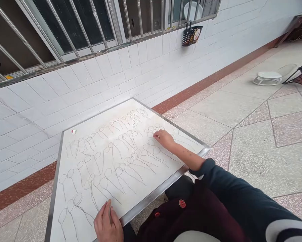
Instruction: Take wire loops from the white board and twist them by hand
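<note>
Rows of thin dark loops with long loose tails, like wire or thread, lie across a white table (138, 178); one loop (62, 215) sits at the near left corner. My right hand (163, 138) is over the right part of the tabletop, fingertips pinched together and pointing down among a cluster of loops (151, 129). What is between those fingertips is too small to make out. At the table's front edge rests my left hand (108, 223), its fingers stretched out and thumb apart, near the tails of the closest loops. It holds nothing that I can see.
A small white and red item (74, 132) lies at the table's far left corner. The table's far side faces a white tiled wall (108, 80) with barred windows. A black basket (191, 35) hangs from the bars. A low white chair (269, 76) stands on the floor at right.
</note>
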`<state>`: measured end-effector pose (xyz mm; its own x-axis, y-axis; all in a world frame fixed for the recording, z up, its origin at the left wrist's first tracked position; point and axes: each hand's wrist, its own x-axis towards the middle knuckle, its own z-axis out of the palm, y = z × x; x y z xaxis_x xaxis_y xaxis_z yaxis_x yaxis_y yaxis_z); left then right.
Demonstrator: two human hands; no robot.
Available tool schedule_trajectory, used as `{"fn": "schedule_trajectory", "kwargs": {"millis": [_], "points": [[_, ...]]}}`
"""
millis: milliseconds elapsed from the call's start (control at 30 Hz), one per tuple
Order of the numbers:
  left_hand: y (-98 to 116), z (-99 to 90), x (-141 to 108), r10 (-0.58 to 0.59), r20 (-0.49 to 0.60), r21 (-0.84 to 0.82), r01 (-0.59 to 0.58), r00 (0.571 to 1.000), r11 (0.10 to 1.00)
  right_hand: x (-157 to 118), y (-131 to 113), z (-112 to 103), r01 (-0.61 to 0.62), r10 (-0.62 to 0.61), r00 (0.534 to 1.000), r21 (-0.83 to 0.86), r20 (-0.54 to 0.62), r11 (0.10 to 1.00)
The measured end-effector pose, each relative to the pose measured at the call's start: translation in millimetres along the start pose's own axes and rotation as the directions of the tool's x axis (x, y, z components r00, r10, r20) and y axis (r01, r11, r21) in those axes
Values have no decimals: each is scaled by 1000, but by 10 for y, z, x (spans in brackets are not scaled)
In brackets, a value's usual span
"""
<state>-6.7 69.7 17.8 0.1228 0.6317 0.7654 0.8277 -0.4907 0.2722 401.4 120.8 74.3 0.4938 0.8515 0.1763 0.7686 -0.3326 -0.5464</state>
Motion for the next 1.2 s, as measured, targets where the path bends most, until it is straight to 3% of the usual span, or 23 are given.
{"fn": "schedule_trajectory", "kwargs": {"millis": [200,467,900,1100,1200], "points": [[8,-20,-6,4,10,-1,-4,1000,1000,261,72,135,24,-11,995,-138,96,990],[41,-34,10,-8,-1,22,8,1000,1000,402,28,204,131,-61,968,-281,245,951],[-15,-5,15,62,-8,16,-62,998,998,455,-105,123,244,-94,924,-380,371,892],[-39,-7,-5,25,46,-10,-24,999,1000,550,-138,91,323,-152,892,-364,426,873],[-33,-10,-16,5,56,-22,-3,998,1000,605,-120,14,322,-172,902,-353,396,878]]}}
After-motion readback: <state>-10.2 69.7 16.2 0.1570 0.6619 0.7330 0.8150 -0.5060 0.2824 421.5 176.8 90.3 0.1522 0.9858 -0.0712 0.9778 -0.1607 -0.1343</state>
